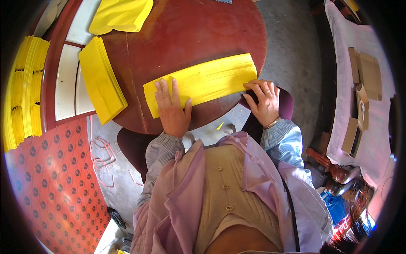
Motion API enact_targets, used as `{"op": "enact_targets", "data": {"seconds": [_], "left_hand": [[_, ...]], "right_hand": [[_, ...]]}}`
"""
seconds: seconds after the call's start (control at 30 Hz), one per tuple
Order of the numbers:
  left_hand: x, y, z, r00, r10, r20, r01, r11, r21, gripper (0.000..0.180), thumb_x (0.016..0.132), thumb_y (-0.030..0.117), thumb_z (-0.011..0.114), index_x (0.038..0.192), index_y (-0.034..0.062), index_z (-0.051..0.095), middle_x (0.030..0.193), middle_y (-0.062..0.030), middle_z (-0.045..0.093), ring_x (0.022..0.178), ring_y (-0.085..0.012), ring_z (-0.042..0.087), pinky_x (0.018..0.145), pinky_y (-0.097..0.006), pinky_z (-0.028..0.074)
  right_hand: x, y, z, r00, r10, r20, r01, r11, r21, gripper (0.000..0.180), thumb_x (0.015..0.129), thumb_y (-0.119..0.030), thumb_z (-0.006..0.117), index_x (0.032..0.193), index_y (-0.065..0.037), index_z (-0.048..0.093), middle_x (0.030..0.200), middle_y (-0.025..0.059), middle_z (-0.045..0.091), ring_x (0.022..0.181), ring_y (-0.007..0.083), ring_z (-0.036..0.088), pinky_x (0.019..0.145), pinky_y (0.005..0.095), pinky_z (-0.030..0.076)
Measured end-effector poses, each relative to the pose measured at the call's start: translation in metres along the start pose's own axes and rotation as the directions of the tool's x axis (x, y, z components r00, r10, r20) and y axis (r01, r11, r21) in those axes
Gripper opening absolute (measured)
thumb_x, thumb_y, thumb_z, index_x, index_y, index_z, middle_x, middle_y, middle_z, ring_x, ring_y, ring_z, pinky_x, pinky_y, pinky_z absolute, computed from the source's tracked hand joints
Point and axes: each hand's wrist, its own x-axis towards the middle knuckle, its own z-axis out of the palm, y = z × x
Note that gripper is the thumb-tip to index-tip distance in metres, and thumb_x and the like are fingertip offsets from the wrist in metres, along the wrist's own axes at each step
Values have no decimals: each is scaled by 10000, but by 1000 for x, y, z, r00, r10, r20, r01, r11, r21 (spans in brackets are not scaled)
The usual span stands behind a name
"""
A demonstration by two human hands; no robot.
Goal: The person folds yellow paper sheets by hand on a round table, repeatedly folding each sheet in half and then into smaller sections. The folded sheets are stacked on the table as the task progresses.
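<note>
— on the near edge of the round red-brown table [190, 34], what is lying under the hands?

— a long folded stack of yellow paper [203, 80] is lying there, running slantwise from lower left to upper right, its near edge sitting close to the table's rim.

— what is the left hand doing?

— the left hand [172, 108] is pressing flat on the stack's left part, fingers spread and palm down; it is gripping nothing, just bearing on the paper.

— and the right hand?

— the right hand [264, 101] is sitting at the stack's right end, fingers curled, the fingertips [250, 86] touching the paper's edge. whether they are pinching the sheets or only pushing against them, i cannot tell.

— what else is sitting around?

— another thick yellow stack [101, 82] is lying further left on the table, well apart from the hands, and a looser yellow bundle [120, 15] is resting at the far edge. more yellow sheets [25, 89] are piling up at the far left, beyond the table. on the right, a pale cloth [372, 144] is carrying several brown cardboard pieces [366, 76]. a red patterned mat [55, 182] is covering the floor at lower left.
</note>
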Motion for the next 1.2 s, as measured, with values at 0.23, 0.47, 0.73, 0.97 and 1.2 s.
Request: {"op": "enact_targets", "data": {"seconds": [0.23,0.47,0.73,0.97,1.2], "left_hand": [[0,4,1,999,-28,16,28,999,41,793,985,372,662,1624,18,352,1680,-318,258,1574,-511,204,1266,-605,190],[2,5,-2,998,-53,38,51,998,47,806,982,366,663,1625,8,336,1689,-318,241,1591,-499,167,1275,-605,148],[24,6,7,997,47,-58,-45,998,34,790,980,359,693,1590,-34,380,1654,-255,377,1569,-413,313,1248,-585,270],[19,-14,2,999,-2,-48,8,992,128,891,946,472,721,1593,-34,376,1656,-252,377,1585,-382,292,1256,-582,249],[10,-40,-12,994,-101,-39,106,980,168,1063,895,656,704,1597,-53,339,1677,-284,308,1592,-444,221,1276,-579,200]], "right_hand": [[34,-57,39,984,-175,13,170,968,187,536,938,-264,736,1434,-99,618,1488,106,599,1415,303,528,1204,492,369],[55,-72,83,956,-156,247,157,988,16,743,1031,-471,567,1639,-103,349,1719,85,323,1595,245,287,1308,475,193],[53,-73,87,955,-169,243,178,984,-16,757,1038,-505,545,1646,-108,333,1729,79,304,1603,231,265,1317,479,168],[56,-22,69,982,-40,187,82,971,-222,775,1013,-532,581,1625,-98,386,1714,87,340,1597,228,287,1308,510,182],[52,15,61,984,-9,177,57,962,-268,754,1051,-572,523,1629,-110,380,1716,97,335,1604,247,271,1311,552,149]]}}
